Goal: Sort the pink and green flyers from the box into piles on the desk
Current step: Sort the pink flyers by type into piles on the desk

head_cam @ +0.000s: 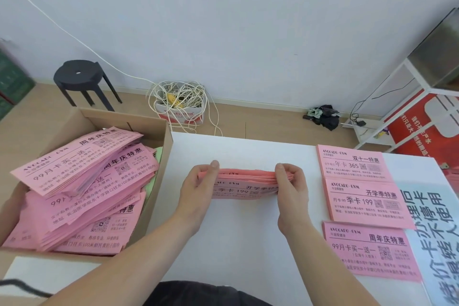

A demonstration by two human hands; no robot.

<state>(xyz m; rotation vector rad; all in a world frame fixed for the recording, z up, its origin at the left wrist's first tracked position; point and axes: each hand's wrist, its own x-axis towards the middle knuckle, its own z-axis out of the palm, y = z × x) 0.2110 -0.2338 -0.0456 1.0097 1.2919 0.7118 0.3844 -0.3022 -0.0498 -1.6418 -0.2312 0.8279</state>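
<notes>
A stack of pink flyers (244,185) stands on its long edge on the white desk (248,243), held at both ends. My left hand (196,190) grips its left end and my right hand (291,190) grips its right end. The cardboard box (159,164) at the left holds a loose heap of pink flyers (82,189), with a few green flyers (158,154) showing underneath. Three pink piles lie along the desk's right side: the far pile (352,163), the middle pile (366,202) and the near pile (370,248).
A blue-white printed sheet (432,243) lies under the piles at the desk's right edge. Beyond the desk on the floor are a black stool (79,77), a small box of tangled white cable (180,104) and a white shelf frame with a red banner (422,117).
</notes>
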